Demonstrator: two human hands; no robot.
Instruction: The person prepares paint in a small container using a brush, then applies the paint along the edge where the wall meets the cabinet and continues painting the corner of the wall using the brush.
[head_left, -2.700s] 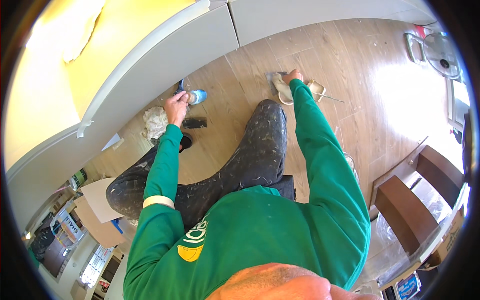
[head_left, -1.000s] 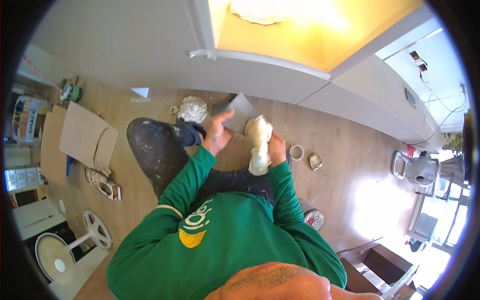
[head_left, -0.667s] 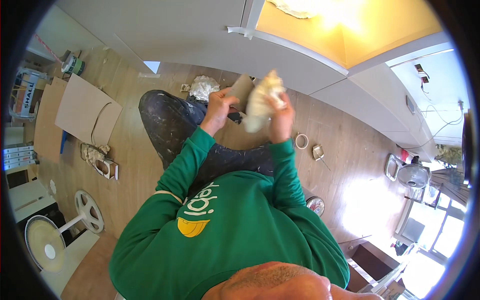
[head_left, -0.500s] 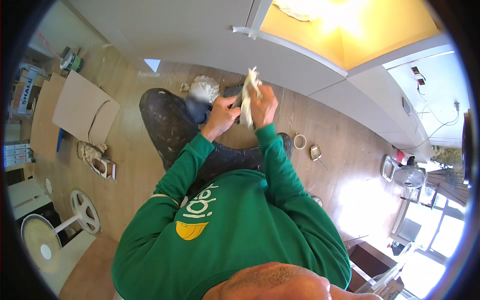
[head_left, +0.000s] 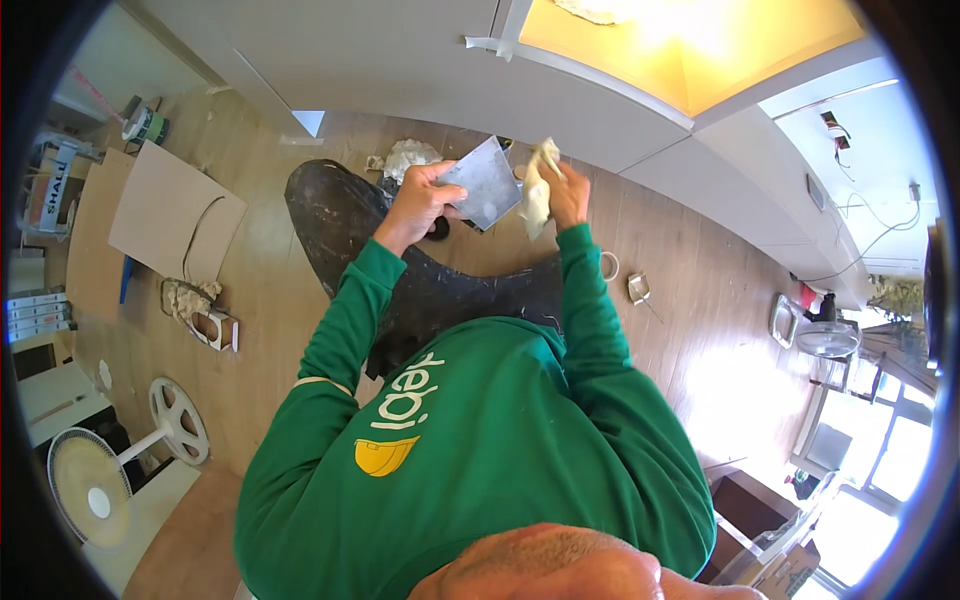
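Two hands are working in the head view, out in front of the green top (head_left: 470,450). The left hand (head_left: 418,203) is holding a flat grey plate (head_left: 485,185) by its left edge. Its fingers are pinching tight, with just the thin plate between them. Some tips are hiding under the plate, so I am not able to tell how they are sitting. The right hand (head_left: 570,192) is closing around a bunched, pale cloth (head_left: 537,195), and the loose ends are hanging out on its left side.

Half a second ago the cloth was pressing on the plate. Now it is sitting just to the right, with a small gap between, and the plate is showing its smooth, smudgy face. For the work, this seems to be meaning a short stop in the rubbing, with the face coming clear to look at.

On the floor, a tape ring (head_left: 616,264) is lying near the right sleeve, and a little holder (head_left: 638,288) is resting just right of it. On the far side, left of the plate, a crumpled white heap (head_left: 410,158) is lying by the pale wall panel (head_left: 400,75).
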